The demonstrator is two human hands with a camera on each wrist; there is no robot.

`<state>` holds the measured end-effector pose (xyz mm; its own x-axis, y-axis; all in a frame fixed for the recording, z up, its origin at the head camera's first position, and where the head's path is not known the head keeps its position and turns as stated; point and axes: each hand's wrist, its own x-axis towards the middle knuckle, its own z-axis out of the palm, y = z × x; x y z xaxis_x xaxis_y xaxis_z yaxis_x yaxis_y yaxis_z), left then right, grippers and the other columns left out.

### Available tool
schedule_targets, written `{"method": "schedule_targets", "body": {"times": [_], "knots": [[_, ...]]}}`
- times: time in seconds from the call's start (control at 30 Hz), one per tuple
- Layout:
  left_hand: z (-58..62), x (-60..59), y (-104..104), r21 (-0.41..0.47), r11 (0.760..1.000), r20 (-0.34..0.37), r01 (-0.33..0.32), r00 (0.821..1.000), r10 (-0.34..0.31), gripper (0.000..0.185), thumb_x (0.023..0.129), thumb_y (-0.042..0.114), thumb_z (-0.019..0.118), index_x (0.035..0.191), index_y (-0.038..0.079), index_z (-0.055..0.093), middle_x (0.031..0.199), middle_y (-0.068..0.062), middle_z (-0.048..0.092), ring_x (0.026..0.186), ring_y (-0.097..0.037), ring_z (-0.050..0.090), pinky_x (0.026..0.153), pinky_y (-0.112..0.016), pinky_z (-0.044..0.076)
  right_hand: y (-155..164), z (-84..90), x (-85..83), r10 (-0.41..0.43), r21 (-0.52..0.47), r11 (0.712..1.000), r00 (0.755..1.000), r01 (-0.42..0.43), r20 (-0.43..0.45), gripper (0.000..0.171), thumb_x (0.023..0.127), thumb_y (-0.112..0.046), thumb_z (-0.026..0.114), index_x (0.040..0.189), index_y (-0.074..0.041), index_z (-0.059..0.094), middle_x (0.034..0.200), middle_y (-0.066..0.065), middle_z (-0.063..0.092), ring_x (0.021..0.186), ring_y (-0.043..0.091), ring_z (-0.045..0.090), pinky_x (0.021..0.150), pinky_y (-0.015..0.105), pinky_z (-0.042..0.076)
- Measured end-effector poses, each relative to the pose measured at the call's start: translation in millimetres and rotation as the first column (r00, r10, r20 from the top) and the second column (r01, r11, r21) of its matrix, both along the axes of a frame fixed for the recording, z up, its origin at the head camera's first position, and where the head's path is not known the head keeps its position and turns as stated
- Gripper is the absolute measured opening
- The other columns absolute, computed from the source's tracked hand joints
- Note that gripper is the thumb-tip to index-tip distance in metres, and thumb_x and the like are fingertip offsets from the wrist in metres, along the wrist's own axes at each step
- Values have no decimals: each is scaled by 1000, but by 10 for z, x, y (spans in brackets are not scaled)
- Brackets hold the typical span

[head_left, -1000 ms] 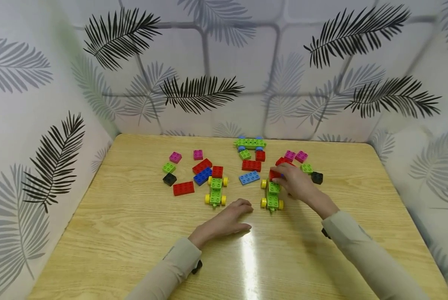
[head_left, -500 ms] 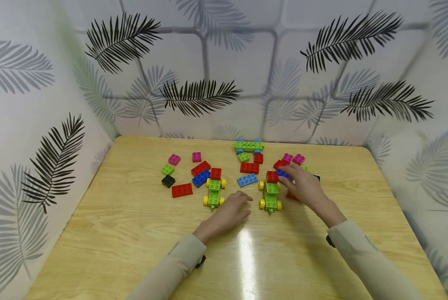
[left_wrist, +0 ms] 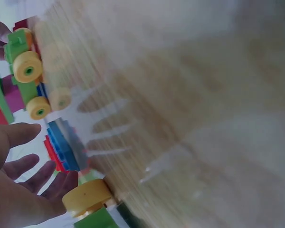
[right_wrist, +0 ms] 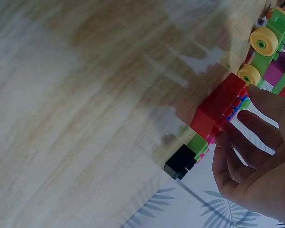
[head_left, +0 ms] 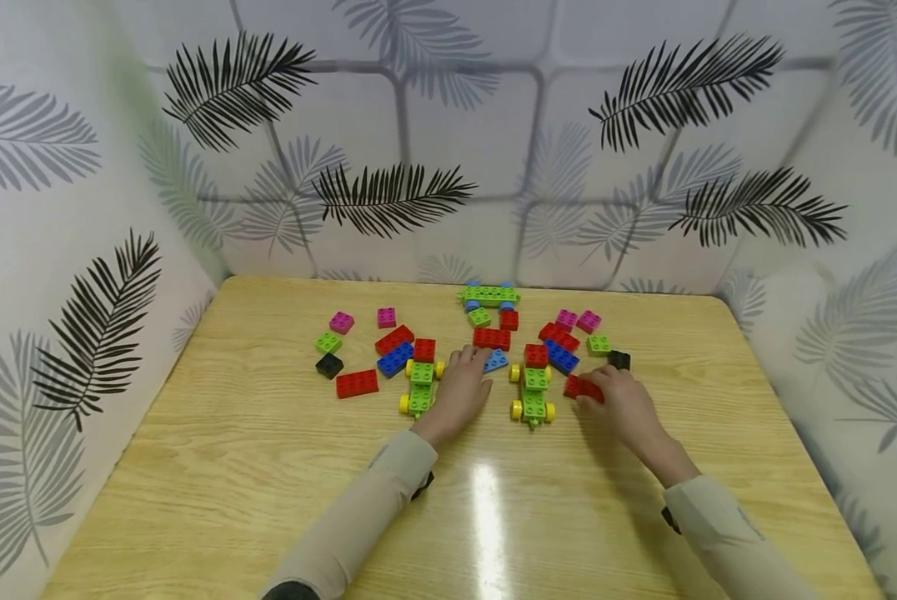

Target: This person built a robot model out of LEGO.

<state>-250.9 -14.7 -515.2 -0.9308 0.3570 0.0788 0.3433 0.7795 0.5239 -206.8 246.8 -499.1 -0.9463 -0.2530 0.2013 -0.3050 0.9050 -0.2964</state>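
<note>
My left hand [head_left: 459,393] reaches over the light blue brick [head_left: 497,360], partly covering it. In the left wrist view its fingers are spread and loosely bent just short of the blue brick [left_wrist: 61,145]. My right hand [head_left: 628,410] is over a long red brick [head_left: 576,387] and hides its right end. Thumb and fingers hover along the stud side of this red brick [right_wrist: 218,105] in the right wrist view. Between the hands stands a green car [head_left: 533,392] with yellow wheels and a red brick on its far end. A matching car [head_left: 422,387] is partly behind my left hand.
A green chassis [head_left: 489,295] with blue wheels lies at the table's back edge. Red, dark blue, green, pink and black bricks lie about on both sides, among them a black brick [head_left: 618,359] beside my right hand. Patterned walls enclose the table [head_left: 268,467].
My right hand has left the red brick on the right car and moved to the loose red brick. My left hand has moved forward onto the light blue brick. The view has shifted slightly.
</note>
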Motion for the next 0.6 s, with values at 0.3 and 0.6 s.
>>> {"method": "schedule_targets", "body": {"times": [0.3, 0.6], "knots": [[-45, -122, 73, -159, 987, -14, -26, 1000, 25, 37, 95, 15, 61, 132, 8, 58, 122, -8, 51, 108, -23, 45, 87, -34, 46, -17, -43, 10, -5, 20, 1000, 1000, 4, 29, 35, 82, -16, 77, 110, 3, 68, 104, 20, 64, 92, 39, 57, 74, 54, 49], [-3, -67, -3, -213, 977, -13, 4, 1000, -7, 30, 92, 7, 63, 122, 10, 64, 117, -6, 54, 108, -23, 47, 87, -33, 47, -50, 19, -13, -26, -2, 1000, 989, 27, 145, 24, 81, -9, 78, 100, -1, 66, 94, 15, 63, 83, 29, 60, 68, 47, 52]]}}
